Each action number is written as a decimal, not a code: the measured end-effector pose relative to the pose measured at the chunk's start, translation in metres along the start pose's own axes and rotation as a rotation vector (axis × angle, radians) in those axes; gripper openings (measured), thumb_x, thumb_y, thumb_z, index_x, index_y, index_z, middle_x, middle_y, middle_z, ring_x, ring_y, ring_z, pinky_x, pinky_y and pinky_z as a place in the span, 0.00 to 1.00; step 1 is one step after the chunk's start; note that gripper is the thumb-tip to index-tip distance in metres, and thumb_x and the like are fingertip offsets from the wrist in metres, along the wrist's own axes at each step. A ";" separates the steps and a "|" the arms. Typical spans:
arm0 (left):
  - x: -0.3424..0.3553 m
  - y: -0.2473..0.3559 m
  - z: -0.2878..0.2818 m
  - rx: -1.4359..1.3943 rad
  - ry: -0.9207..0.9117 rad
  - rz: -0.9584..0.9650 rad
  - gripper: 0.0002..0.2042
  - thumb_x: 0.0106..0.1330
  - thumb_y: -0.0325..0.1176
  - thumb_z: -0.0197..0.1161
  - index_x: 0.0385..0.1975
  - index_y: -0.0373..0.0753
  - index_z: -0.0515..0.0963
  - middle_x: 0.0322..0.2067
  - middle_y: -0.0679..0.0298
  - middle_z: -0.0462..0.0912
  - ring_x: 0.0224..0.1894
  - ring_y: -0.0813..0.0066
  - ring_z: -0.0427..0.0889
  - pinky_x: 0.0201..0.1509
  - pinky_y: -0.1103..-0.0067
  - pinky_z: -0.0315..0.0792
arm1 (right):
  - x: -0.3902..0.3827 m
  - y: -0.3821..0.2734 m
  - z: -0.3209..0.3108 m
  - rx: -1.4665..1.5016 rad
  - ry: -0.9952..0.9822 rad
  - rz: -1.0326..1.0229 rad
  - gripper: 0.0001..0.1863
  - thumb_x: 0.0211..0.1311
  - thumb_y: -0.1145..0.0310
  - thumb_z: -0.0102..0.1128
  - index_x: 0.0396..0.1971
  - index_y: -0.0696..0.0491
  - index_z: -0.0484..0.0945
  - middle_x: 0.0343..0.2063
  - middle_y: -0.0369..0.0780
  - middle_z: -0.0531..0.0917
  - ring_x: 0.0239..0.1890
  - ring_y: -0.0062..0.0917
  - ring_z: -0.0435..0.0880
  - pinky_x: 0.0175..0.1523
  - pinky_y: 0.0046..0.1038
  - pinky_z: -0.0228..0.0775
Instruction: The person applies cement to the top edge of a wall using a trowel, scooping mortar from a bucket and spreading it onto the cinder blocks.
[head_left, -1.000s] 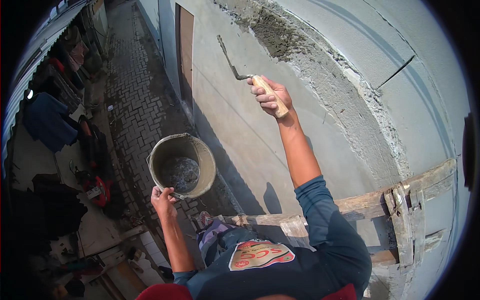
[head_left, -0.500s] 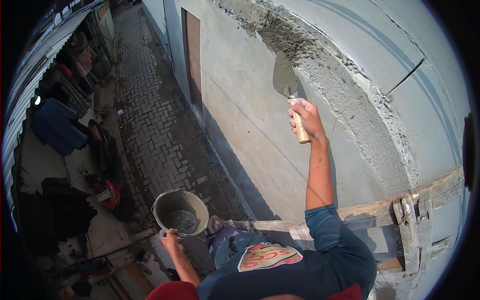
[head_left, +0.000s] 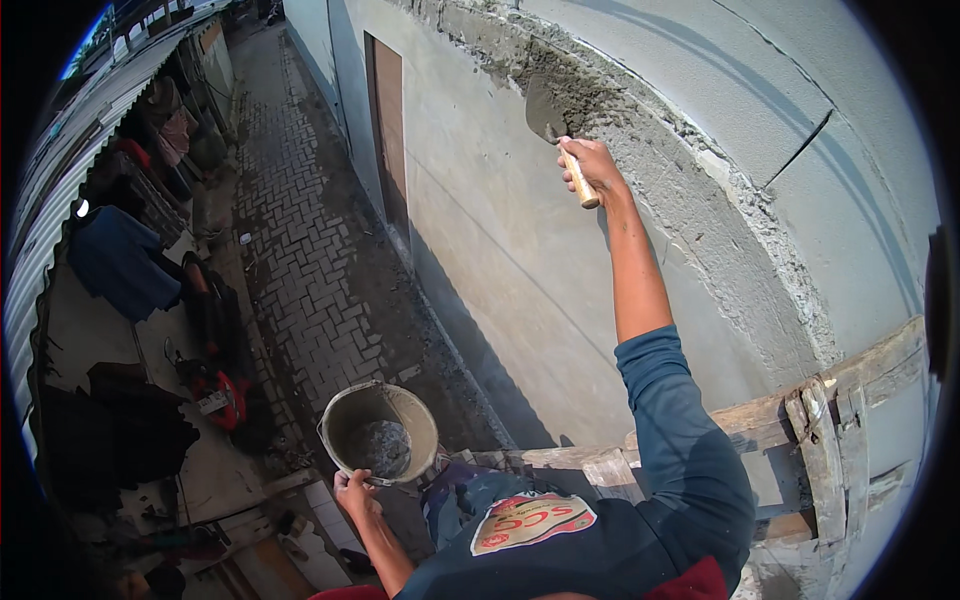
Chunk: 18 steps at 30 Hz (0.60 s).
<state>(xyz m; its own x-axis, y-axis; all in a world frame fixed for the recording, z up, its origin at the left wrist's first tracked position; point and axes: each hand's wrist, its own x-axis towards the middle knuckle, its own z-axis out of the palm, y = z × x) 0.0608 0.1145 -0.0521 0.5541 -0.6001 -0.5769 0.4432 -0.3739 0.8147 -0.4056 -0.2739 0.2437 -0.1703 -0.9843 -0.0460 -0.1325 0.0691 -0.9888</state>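
Note:
My right hand [head_left: 592, 170] is closed round the wooden handle of a trowel [head_left: 545, 110]. The trowel's grey blade lies against the wall beside a band of dark, wet mortar [head_left: 570, 85]. That rough band runs below the upper wall's ledge and turns lighter toward the right. Low at the left, my left hand [head_left: 355, 490] grips the rim of a bucket [head_left: 408, 408]. The bucket is tilted so its inside shows, with some grey mortar [head_left: 383, 447] at the bottom. Fingers of the left hand are partly hidden behind the rim.
A rough wooden rail [head_left: 745, 425] with upright boards [head_left: 825, 460] stands close at my right. Below runs a paved alley [head_left: 310, 270]. Along its left are a corrugated roof [head_left: 90, 140], hanging clothes [head_left: 120, 258] and a red motorbike [head_left: 222, 395]. A brown door [head_left: 386, 120] is set in the wall.
My right hand and the trowel have moved up and slightly left along the wall. The bucket in my left hand has shifted a little to the right.

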 end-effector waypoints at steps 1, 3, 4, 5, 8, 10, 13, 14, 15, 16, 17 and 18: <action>0.001 -0.002 0.001 0.038 -0.009 0.002 0.09 0.46 0.20 0.59 0.26 0.39 0.70 0.20 0.69 0.72 0.17 0.82 0.70 0.16 0.84 0.63 | -0.005 -0.002 -0.004 0.020 -0.010 -0.005 0.15 0.64 0.58 0.59 0.36 0.57 0.73 0.26 0.38 0.76 0.17 0.17 0.74 0.17 0.22 0.69; -0.003 0.005 0.011 0.096 0.006 0.008 0.08 0.45 0.20 0.59 0.25 0.39 0.70 0.20 0.69 0.73 0.16 0.82 0.69 0.15 0.84 0.63 | -0.016 -0.005 -0.010 0.005 -0.017 0.011 0.15 0.64 0.58 0.59 0.35 0.56 0.74 0.25 0.37 0.76 0.17 0.17 0.74 0.16 0.21 0.68; -0.002 0.005 0.014 0.094 -0.002 0.004 0.08 0.45 0.20 0.59 0.24 0.39 0.70 0.19 0.69 0.72 0.15 0.82 0.69 0.14 0.84 0.63 | -0.022 -0.007 -0.015 -0.003 -0.011 0.003 0.15 0.64 0.58 0.59 0.35 0.55 0.74 0.25 0.37 0.76 0.17 0.17 0.74 0.16 0.21 0.68; -0.001 0.004 0.017 0.089 -0.013 0.001 0.08 0.45 0.20 0.59 0.24 0.39 0.70 0.19 0.69 0.72 0.15 0.81 0.68 0.14 0.85 0.63 | -0.029 -0.011 -0.020 -0.012 -0.005 -0.009 0.15 0.64 0.57 0.59 0.35 0.55 0.74 0.24 0.37 0.76 0.16 0.17 0.74 0.16 0.21 0.67; -0.001 0.004 0.028 0.133 -0.031 0.028 0.08 0.45 0.20 0.60 0.24 0.39 0.70 0.17 0.70 0.71 0.13 0.81 0.67 0.13 0.84 0.63 | -0.045 -0.018 -0.033 -0.031 0.005 -0.004 0.15 0.64 0.57 0.59 0.34 0.54 0.74 0.24 0.36 0.76 0.15 0.15 0.73 0.15 0.20 0.67; -0.001 0.006 0.034 0.163 -0.041 0.052 0.08 0.44 0.20 0.60 0.24 0.38 0.70 0.17 0.70 0.71 0.13 0.82 0.66 0.13 0.84 0.61 | -0.061 -0.027 -0.033 -0.084 0.030 -0.010 0.15 0.65 0.57 0.59 0.35 0.54 0.74 0.24 0.36 0.76 0.15 0.15 0.73 0.15 0.19 0.67; 0.003 0.005 0.043 0.121 -0.090 0.043 0.08 0.44 0.20 0.60 0.24 0.38 0.71 0.18 0.70 0.71 0.14 0.82 0.67 0.13 0.84 0.60 | -0.078 -0.035 -0.039 -0.090 0.042 -0.013 0.15 0.65 0.56 0.59 0.37 0.55 0.74 0.24 0.35 0.76 0.15 0.15 0.73 0.15 0.19 0.67; 0.008 0.000 0.045 0.122 -0.097 0.055 0.08 0.44 0.20 0.59 0.25 0.38 0.72 0.18 0.70 0.72 0.14 0.81 0.67 0.14 0.84 0.59 | -0.083 -0.036 -0.044 -0.095 0.046 -0.010 0.16 0.66 0.56 0.58 0.39 0.55 0.75 0.24 0.35 0.76 0.16 0.15 0.73 0.16 0.19 0.68; 0.007 0.003 0.053 0.115 -0.102 0.048 0.08 0.44 0.20 0.59 0.25 0.38 0.72 0.18 0.70 0.72 0.14 0.81 0.67 0.14 0.84 0.59 | -0.092 -0.038 -0.048 -0.105 0.048 -0.012 0.16 0.66 0.56 0.58 0.39 0.55 0.75 0.24 0.35 0.76 0.16 0.15 0.73 0.16 0.19 0.68; 0.004 0.008 0.061 0.130 -0.129 0.060 0.08 0.44 0.21 0.59 0.24 0.40 0.71 0.19 0.71 0.72 0.15 0.82 0.67 0.14 0.84 0.59 | -0.100 -0.040 -0.049 -0.131 0.077 -0.029 0.16 0.66 0.57 0.57 0.39 0.55 0.75 0.24 0.35 0.76 0.16 0.15 0.74 0.16 0.19 0.68; 0.003 0.012 0.067 0.146 -0.156 0.071 0.08 0.44 0.23 0.60 0.23 0.42 0.71 0.19 0.71 0.73 0.16 0.82 0.68 0.15 0.84 0.60 | -0.110 -0.040 -0.048 -0.156 0.106 -0.046 0.16 0.66 0.57 0.57 0.40 0.56 0.74 0.24 0.35 0.76 0.16 0.16 0.74 0.16 0.20 0.68; 0.008 0.009 0.070 0.097 -0.166 0.087 0.09 0.43 0.20 0.60 0.26 0.37 0.73 0.21 0.69 0.75 0.16 0.82 0.68 0.15 0.83 0.60 | -0.123 -0.041 -0.043 -0.189 0.117 -0.071 0.16 0.66 0.59 0.55 0.41 0.58 0.74 0.24 0.36 0.76 0.17 0.16 0.75 0.18 0.20 0.69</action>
<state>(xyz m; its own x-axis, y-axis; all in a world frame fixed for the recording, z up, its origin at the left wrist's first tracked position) 0.0194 0.0570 -0.0454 0.4601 -0.7383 -0.4933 0.3243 -0.3774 0.8674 -0.4211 -0.1488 0.2957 -0.2649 -0.9630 0.0500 -0.3271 0.0409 -0.9441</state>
